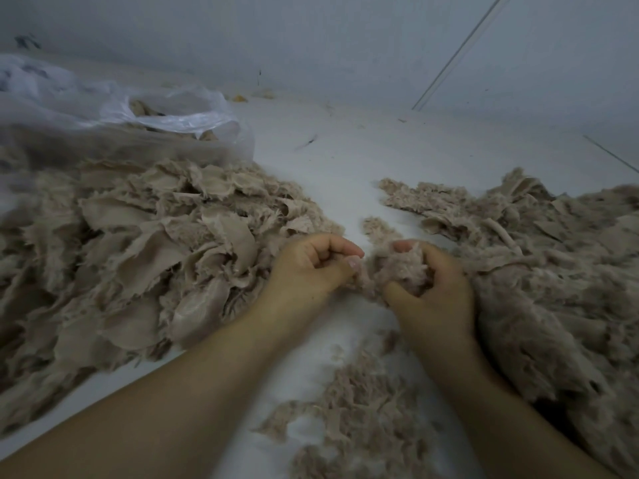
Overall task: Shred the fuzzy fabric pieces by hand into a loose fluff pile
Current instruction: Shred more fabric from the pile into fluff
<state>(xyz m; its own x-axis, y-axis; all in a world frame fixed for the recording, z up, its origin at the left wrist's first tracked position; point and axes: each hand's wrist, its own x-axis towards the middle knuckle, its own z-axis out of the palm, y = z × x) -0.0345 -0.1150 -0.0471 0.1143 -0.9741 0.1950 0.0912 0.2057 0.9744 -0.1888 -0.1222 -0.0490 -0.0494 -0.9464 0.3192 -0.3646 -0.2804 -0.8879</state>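
A large heap of beige fuzzy fabric pieces (138,250) fills the left side of the pale floor. A second, fluffier heap (539,271) spreads across the right. Between them my right hand (439,292) grips a clump of fuzzy fabric (401,271), fingers curled round it. My left hand (311,267) sits close beside it with curled fingers, pinching the left edge of the same clump. Loose fluff shreds (359,420) lie on the floor below my forearms.
A clear plastic bag (179,119) holding more beige pieces stands at the back left, behind the left heap. A pale wall (345,39) rises at the back. Bare pale floor (345,150) runs between the two heaps toward the wall.
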